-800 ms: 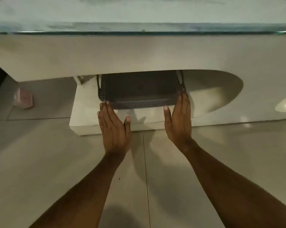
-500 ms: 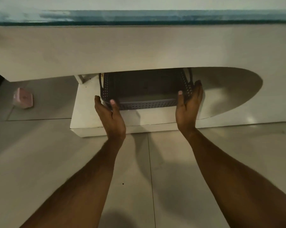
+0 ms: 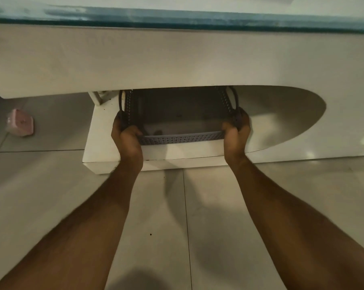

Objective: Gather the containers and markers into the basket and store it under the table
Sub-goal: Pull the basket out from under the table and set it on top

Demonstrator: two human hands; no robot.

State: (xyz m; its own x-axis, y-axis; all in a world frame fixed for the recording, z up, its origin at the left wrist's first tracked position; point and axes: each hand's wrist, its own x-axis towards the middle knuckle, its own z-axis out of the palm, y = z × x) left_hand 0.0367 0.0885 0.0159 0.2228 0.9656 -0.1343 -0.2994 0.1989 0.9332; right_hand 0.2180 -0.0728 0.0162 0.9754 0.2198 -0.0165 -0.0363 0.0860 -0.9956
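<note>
A grey perforated basket (image 3: 183,139) sits on the white lower shelf (image 3: 101,147) under the table, its far half hidden by the table's overhanging white edge (image 3: 177,59). What I can see of its inside looks bare; no containers or markers show. My left hand (image 3: 125,137) is closed around the basket's near left corner. My right hand (image 3: 236,130) is closed around the near right corner, fingers over the rim and by the dark handle.
A pink lidded container (image 3: 20,125) lies on the tiled floor to the left, beside the shelf. The glass table top (image 3: 177,17) runs across the top of the view. Pale floor tiles (image 3: 177,227) stretch between me and the shelf.
My hands went from flat and open in front of the basket to gripping its two near corners. The view has moved closer to the shelf.
</note>
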